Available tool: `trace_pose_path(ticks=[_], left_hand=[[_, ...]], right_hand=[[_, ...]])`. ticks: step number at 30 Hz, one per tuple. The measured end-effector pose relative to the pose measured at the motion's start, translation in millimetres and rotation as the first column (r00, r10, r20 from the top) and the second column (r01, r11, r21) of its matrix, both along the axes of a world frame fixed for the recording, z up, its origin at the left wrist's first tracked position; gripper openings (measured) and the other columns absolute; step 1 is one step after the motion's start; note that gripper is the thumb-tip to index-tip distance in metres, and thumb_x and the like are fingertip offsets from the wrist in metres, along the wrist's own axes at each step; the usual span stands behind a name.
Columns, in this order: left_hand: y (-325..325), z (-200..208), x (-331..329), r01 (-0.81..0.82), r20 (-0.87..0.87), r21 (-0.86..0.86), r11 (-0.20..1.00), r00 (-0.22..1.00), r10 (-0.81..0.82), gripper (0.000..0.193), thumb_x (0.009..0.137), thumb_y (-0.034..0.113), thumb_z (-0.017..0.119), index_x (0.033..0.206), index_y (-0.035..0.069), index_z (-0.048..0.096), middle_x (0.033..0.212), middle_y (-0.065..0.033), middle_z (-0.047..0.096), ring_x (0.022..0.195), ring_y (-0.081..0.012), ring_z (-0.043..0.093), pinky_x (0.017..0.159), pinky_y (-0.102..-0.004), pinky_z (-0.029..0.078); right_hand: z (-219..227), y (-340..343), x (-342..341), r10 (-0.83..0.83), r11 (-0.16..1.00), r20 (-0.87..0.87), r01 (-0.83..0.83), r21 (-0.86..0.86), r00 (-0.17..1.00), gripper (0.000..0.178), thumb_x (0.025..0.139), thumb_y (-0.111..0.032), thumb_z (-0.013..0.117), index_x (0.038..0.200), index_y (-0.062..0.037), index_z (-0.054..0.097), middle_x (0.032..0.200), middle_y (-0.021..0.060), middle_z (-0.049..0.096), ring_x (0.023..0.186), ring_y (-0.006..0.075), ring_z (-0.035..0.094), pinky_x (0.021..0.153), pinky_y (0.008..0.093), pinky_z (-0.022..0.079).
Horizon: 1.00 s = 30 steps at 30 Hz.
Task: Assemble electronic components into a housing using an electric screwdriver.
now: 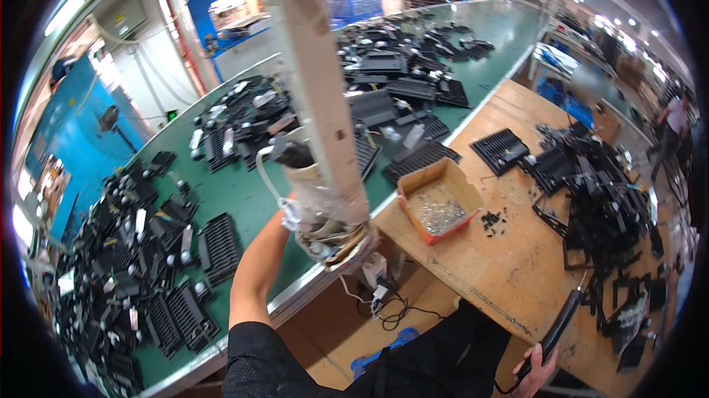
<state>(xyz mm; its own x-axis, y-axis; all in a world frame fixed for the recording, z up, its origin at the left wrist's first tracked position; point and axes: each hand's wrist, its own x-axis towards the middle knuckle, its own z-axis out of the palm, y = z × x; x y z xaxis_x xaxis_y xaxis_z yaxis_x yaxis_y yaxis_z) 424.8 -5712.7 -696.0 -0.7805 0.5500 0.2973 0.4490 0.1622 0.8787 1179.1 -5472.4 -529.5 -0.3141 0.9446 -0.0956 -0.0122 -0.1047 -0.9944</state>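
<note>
My right hand (537, 370) is wrapped round the black handle of an electric screwdriver (559, 326) at the front edge of the wooden table. The thin metal bit points up and away, toward a heap of black frames, and a cord trails from the lower end. My left forearm (258, 269) reaches forward over the green conveyor belt (258, 199). A wrapped white post hides the left hand, so its fingers and anything in them do not show. Black ribbed housings (219, 248) lie on the belt to the left of that arm.
The white post (314, 73) stands between me and the belt. On the wooden table (450, 272), a cardboard box (443, 232) holds small metal screws, with small black bits beside it. Black parts (602, 191) pile up at the right. Cables and a plug (379, 292) hang below.
</note>
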Motion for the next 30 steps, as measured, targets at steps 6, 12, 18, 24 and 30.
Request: trace_pose_path(ticks=[6, 12, 18, 24, 30], left_hand=[[125.7, 96.6, 121.2, -0.480, -0.414, -0.294, 0.827, 0.843, 0.343, 0.139, 0.075, 0.086, 0.069, 0.162, -0.011, 0.021, 0.164, -0.0375, 0.028, 0.157, -0.0474, 0.022, 0.131, -0.0474, 0.014], [58.5, 88.3, 90.1, -0.369, -0.447, -0.312, 0.876, 0.870, 0.207, 0.074, 0.087, 0.071, 0.071, 0.118, 0.003, 0.076, 0.110, -0.0228, 0.076, 0.099, -0.0377, 0.072, 0.088, -0.0507, 0.053], [91.5, 179.6, 202.8, -0.418, -0.601, -0.415, 0.808, 0.792, 0.101, 0.047, 0.100, 0.031, 0.060, 0.144, 0.014, 0.061, 0.136, -0.0222, 0.065, 0.125, -0.0410, 0.060, 0.107, -0.0499, 0.044], [-167.2, 116.7, -10.0, -0.734, -0.730, -0.235, 0.637, 0.566, 0.383, 0.056, 0.098, 0.048, 0.067, 0.133, 0.005, 0.065, 0.121, -0.0227, 0.070, 0.110, -0.0436, 0.066, 0.092, -0.0507, 0.050], [-138.5, 169.2, 60.2, -0.918, -0.944, -0.168, 0.358, 0.254, 0.209, 0.067, 0.106, 0.047, 0.057, 0.148, -0.004, 0.053, 0.132, -0.0250, 0.065, 0.118, -0.0444, 0.063, 0.098, -0.0514, 0.051]], right_hand=[[-28.9, -0.8, 13.6, -0.186, 0.982, 0.107, 0.184, 0.028, 0.977, 0.044, 0.102, -0.028, 0.064, 0.137, -0.0042, 0.050, 0.077, 0.0045, 0.056, 0.040, 0.0116, 0.050, 0.033, 0.0246, 0.035], [-25.8, 4.5, 7.6, -0.162, 0.978, 0.011, 0.162, -0.129, 0.987, 0.039, 0.090, -0.011, 0.074, 0.123, -0.0002, 0.058, 0.075, 0.0054, 0.062, 0.044, 0.0131, 0.057, 0.038, 0.0253, 0.041], [-24.4, -0.5, 23.8, -0.112, 0.981, -0.083, 0.097, -0.166, 0.990, 0.039, 0.098, -0.017, 0.072, 0.129, -0.0006, 0.055, 0.078, 0.0074, 0.062, 0.047, 0.0131, 0.059, 0.038, 0.0240, 0.040], [-36.9, 1.6, 69.1, -0.069, 0.984, -0.163, 0.041, -0.172, 0.984, 0.060, 0.097, -0.020, 0.076, 0.150, -0.0053, 0.050, 0.080, 0.0056, 0.064, 0.049, 0.0121, 0.059, 0.040, 0.0255, 0.040], [-30.6, -4.4, 83.7, -0.094, 0.986, -0.174, 0.067, -0.155, 0.980, 0.068, 0.097, -0.021, 0.076, 0.154, -0.0021, 0.045, 0.089, 0.0047, 0.061, 0.062, 0.0106, 0.060, 0.048, 0.0263, 0.048]])
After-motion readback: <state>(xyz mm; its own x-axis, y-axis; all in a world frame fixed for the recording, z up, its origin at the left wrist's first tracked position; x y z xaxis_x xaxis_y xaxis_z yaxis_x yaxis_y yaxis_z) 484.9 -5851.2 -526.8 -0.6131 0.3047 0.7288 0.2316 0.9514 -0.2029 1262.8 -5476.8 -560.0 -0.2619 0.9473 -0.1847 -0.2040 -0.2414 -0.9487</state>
